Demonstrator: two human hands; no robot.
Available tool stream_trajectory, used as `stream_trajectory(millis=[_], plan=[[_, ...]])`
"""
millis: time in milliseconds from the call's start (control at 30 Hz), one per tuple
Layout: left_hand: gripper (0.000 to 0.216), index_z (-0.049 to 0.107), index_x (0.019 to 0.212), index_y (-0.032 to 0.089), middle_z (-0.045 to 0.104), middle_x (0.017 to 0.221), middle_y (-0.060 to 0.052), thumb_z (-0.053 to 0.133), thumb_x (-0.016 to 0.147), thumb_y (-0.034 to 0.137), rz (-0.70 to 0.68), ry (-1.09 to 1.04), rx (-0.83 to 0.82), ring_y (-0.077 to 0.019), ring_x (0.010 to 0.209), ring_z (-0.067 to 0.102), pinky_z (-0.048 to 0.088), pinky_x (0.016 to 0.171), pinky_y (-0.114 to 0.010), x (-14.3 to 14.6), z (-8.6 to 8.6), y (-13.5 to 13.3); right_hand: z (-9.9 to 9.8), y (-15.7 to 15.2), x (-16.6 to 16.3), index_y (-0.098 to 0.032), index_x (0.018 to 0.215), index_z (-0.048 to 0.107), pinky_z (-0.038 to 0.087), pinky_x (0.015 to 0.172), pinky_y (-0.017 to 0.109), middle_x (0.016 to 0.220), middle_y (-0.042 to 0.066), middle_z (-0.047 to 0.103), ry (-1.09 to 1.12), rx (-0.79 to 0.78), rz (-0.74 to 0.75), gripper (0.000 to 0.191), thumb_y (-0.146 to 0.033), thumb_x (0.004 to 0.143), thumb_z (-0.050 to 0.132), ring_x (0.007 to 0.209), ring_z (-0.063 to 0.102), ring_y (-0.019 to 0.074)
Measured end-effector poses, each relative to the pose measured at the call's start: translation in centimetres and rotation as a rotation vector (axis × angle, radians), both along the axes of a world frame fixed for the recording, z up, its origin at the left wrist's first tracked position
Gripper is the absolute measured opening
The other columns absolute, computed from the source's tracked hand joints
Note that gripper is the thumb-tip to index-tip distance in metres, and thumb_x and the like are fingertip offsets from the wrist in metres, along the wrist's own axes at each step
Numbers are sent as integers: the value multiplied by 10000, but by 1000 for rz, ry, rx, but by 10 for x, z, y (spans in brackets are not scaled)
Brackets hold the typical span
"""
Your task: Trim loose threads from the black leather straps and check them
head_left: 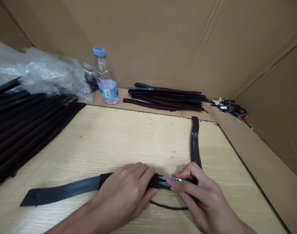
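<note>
On a pale wood-grain board (90, 136), the left hand (125, 195) lies closed over a dark fabric sleeve (129, 180) on a flat black rubber strap (60, 190) and presses it down. The right hand (197, 191) pinches a small silver metal piece (175, 178) between thumb and fingers. From under the right hand, a curved black strip (195, 143) goes up the board, and a thin dark cord (167, 206) loops below; I cannot tell if they join the strap. So one strap is in the hands, and the others lie untouched: a large stack of black straps (29, 130) at left, too overlapped to count, and a bundle of about ten black strips (165, 97) behind the board. Near them are one clear plastic water bottle (105, 78), one crumpled transparent plastic bag (41, 73) and one small tangle of black cords (228, 109).
</note>
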State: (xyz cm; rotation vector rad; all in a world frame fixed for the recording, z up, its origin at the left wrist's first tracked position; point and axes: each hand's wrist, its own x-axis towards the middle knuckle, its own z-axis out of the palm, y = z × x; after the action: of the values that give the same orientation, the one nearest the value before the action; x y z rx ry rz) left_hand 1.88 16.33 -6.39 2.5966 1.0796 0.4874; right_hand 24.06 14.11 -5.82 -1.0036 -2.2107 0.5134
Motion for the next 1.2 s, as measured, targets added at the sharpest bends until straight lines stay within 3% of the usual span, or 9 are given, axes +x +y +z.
stream_trajectory(millis=[100,300,433,667,1033,1200], plan=[[153,589,993,159,671,831,-62,585,863,241,10,8,-31,-269,727,651,555,597,-413,0,0,0,-1,0,0,-132,986,664,494,579,263,843,69,472,9,-3,1,222,-18,880,504,733,503,158],[436,439,1291,196,678,949,-61,572,877,232,-18,9,-26,-260,804,661,565,645,-411,-1,-1,0,-5,-1,2,-159,1024,661,493,587,270,847,59,462,-10,-9,-4,248,-22,878,514,748,500,160],[268,536,1157,256,661,941,-30,543,890,242,-27,36,-96,-253,808,649,556,653,-406,-1,0,1,-6,-3,2,-174,1022,672,489,571,260,834,50,463,0,-3,-21,263,-23,875,514,730,500,152],[183,594,1037,200,662,875,-41,574,856,215,-7,32,-121,-243,768,637,530,631,-361,1,5,1,-5,-1,0,-175,976,677,497,554,248,824,50,467,-2,-5,-34,244,-29,877,510,711,511,147],[182,585,1047,196,664,882,-48,568,868,226,-3,28,-101,-248,777,640,532,652,-373,0,4,2,-2,-1,1,-153,1027,679,495,581,262,846,58,465,28,0,-30,268,-1,862,532,758,506,159],[198,573,1081,202,660,901,-48,545,888,240,-13,28,-95,-255,783,641,534,641,-392,-1,3,1,-4,-4,1,-206,1050,687,477,562,251,852,45,475,12,-5,-62,272,-47,885,540,753,506,152]])
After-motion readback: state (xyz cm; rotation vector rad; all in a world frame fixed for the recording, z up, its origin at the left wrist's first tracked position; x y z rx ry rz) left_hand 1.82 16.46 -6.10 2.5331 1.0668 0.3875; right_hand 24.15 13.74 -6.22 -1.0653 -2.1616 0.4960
